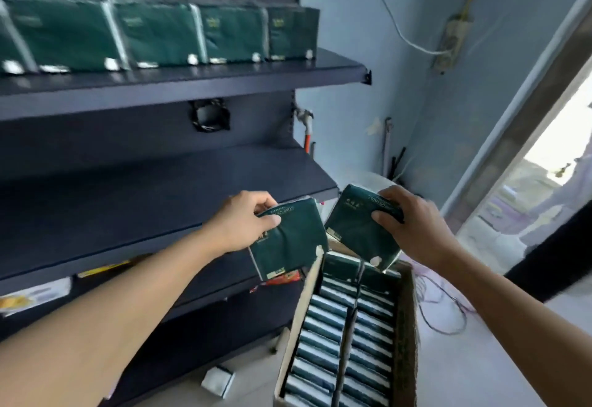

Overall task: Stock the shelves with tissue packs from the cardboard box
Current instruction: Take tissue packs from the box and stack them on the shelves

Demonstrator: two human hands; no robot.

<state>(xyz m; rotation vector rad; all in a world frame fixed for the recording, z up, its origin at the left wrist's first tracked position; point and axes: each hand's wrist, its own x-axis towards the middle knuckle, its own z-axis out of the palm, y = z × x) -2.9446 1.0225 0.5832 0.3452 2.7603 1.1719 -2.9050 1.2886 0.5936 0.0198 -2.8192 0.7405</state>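
Fingers of left hand [243, 220] clenched round one green pack [290, 245], held up before the front edge of the middle shelf [160, 211]. Fingers of right hand [413, 224] clenched round a second pack [357, 227], tilted above the far end of the box [405, 326]. Rows of packs inside the box; four more upright along the top shelf [192, 81].

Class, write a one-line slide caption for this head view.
Each hand, left hand and right hand, holds a green tissue pack above the open cardboard box, beside dark shelves.
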